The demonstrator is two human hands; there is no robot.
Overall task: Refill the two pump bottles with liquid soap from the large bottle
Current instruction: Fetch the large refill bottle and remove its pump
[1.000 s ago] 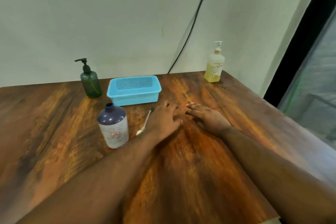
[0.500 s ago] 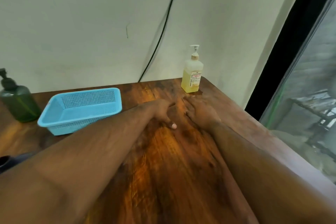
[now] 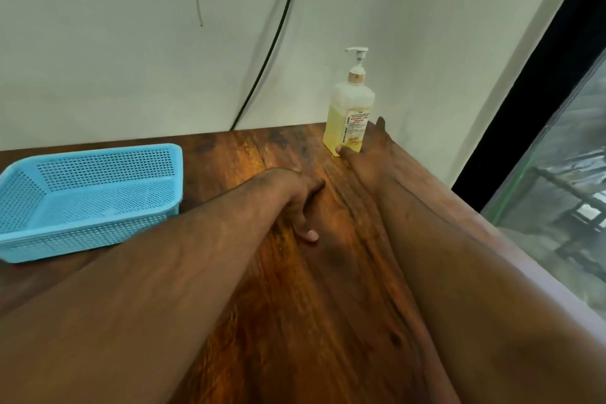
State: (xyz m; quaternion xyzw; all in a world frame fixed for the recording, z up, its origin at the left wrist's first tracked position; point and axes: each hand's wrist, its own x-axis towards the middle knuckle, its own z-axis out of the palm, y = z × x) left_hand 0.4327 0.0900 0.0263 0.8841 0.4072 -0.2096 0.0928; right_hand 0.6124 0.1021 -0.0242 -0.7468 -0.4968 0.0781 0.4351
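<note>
Having reached farther, right hand [image 3: 370,157] closing around yellow pump bottle [image 3: 349,115]; left hand [image 3: 295,197] resting loosely curled on surface [image 3: 311,305].

My two bare forearms, no sleeves reaching into view, left hand [image 3: 296,197] unadorned with a short, pale thumbnail showing, right hand [image 3: 370,154] likewise plain, wrists without watch or band, fingers free of rings as far as I can see

Right hand's [image 3: 370,154] grip on the pump bottle [image 3: 349,115] is unclear; blue basket [image 3: 88,203] cropped at left edge
</note>
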